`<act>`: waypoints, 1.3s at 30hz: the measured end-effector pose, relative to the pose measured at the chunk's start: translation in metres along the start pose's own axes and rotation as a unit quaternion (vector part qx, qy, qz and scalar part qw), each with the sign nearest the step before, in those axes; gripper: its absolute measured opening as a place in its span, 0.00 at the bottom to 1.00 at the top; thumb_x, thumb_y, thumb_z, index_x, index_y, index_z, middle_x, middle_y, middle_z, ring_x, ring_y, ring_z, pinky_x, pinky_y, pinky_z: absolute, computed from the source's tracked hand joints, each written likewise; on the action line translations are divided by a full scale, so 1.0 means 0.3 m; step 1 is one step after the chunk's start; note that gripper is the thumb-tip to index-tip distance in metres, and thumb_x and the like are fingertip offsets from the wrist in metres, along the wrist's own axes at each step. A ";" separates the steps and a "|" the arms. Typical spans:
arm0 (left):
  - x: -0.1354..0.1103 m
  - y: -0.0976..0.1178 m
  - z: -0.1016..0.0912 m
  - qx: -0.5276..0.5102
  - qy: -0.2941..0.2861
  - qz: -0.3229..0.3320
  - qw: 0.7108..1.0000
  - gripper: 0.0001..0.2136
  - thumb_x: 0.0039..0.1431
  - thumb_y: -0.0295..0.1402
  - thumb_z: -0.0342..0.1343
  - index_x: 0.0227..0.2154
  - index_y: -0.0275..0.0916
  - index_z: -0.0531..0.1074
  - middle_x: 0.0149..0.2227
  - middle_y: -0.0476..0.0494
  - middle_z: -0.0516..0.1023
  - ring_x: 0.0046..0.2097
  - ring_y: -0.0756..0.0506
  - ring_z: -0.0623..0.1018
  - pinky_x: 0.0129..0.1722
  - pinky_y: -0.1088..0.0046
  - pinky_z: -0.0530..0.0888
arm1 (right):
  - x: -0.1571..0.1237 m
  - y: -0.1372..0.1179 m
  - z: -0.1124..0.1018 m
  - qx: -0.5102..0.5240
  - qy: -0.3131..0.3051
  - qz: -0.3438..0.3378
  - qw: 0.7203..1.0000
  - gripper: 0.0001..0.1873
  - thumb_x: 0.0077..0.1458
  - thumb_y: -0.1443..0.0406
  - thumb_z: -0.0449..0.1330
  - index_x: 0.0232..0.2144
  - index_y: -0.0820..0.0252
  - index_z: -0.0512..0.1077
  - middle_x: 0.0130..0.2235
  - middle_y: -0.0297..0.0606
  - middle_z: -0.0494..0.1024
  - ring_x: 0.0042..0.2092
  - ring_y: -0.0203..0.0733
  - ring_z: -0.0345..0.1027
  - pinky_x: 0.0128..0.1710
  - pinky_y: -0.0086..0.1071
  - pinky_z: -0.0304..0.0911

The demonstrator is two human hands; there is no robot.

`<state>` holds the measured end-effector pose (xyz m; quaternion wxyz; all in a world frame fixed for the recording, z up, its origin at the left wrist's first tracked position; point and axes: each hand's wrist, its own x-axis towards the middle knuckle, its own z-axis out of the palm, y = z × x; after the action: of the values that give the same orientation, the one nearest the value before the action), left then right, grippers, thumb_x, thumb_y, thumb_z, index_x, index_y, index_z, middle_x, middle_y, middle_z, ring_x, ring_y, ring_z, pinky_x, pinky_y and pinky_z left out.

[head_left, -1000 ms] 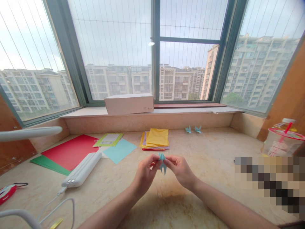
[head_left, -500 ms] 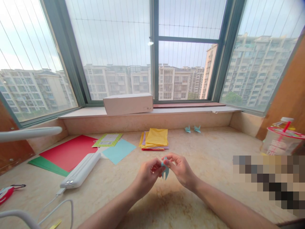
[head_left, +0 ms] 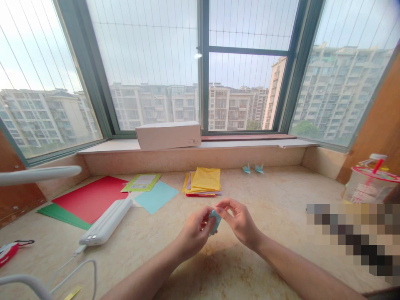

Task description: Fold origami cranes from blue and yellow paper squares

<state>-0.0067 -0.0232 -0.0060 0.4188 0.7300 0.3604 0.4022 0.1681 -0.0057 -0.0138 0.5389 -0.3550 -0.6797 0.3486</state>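
A small folded piece of light-blue paper (head_left: 215, 221) is held above the stone counter, in front of me. My left hand (head_left: 197, 227) pinches it between thumb and fingers. My right hand (head_left: 239, 218) has its thumb and forefinger pressed together at the paper's upper edge. Fingers cover part of the folds, so the full shape is hidden. Farther back, by the ledge, stand two light-blue paper cranes (head_left: 246, 168).
A stack of yellow, purple and red paper (head_left: 204, 181) lies beyond my hands. To the left are red paper (head_left: 93, 198), a blue sheet (head_left: 158, 198) and a white power bank (head_left: 106, 223) with a cable. A lidded cup (head_left: 368, 185) stands at right.
The folded paper has turned in my hands; its two downward points no longer show, and a broader flat side does. My right hand has shifted slightly at its top.
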 end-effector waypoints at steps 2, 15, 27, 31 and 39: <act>-0.002 0.012 -0.003 0.031 0.006 -0.006 0.999 0.14 0.66 0.42 0.48 0.37 0.36 0.70 0.25 0.48 0.73 0.28 0.50 0.73 0.29 0.76 0.69 | 0.001 -0.014 -0.011 0.000 -0.002 -0.004 1.000 0.13 0.58 0.55 0.61 0.35 0.59 0.75 0.34 0.37 0.78 0.38 0.42 0.68 0.42 0.35 0.63; 0.010 -0.026 -0.014 0.066 0.065 0.024 0.995 0.19 0.68 0.43 0.42 0.54 0.38 0.64 0.21 0.55 0.67 0.23 0.51 0.71 0.27 0.76 0.69 | 0.022 -0.006 -0.039 0.027 -0.001 0.068 0.997 0.19 0.52 0.53 0.66 0.40 0.61 0.77 0.34 0.39 0.79 0.36 0.42 0.69 0.39 0.36 0.64; 0.008 -0.021 -0.008 0.102 0.077 0.042 0.991 0.11 0.68 0.42 0.44 0.45 0.42 0.64 0.24 0.55 0.68 0.23 0.52 0.73 0.25 0.79 0.69 | 0.021 -0.029 0.009 0.161 0.018 0.152 0.975 0.25 0.42 0.49 0.71 0.36 0.63 0.78 0.36 0.43 0.81 0.40 0.47 0.74 0.46 0.39 0.66; 0.006 -0.021 -0.004 0.136 0.072 0.051 0.987 0.11 0.68 0.41 0.43 0.44 0.42 0.64 0.21 0.56 0.67 0.21 0.53 0.71 0.24 0.80 0.68 | 0.015 -0.017 0.011 0.119 -0.005 0.122 0.985 0.23 0.48 0.47 0.66 0.32 0.62 0.78 0.33 0.41 0.80 0.36 0.45 0.72 0.42 0.39 0.66; -0.007 -0.001 0.004 0.134 0.052 0.025 0.989 0.13 0.69 0.43 0.42 0.41 0.41 0.67 0.17 0.57 0.70 0.19 0.53 0.73 0.24 0.81 0.69 | 0.006 -0.046 0.009 0.014 0.006 0.009 1.000 0.17 0.60 0.53 0.59 0.31 0.61 0.77 0.37 0.40 0.76 0.41 0.44 0.68 0.45 0.35 0.61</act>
<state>-0.0067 -0.0253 -0.0072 0.2884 0.7662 0.4140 0.3979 0.1637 -0.0113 -0.0016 0.5448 -0.3556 -0.6683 0.3607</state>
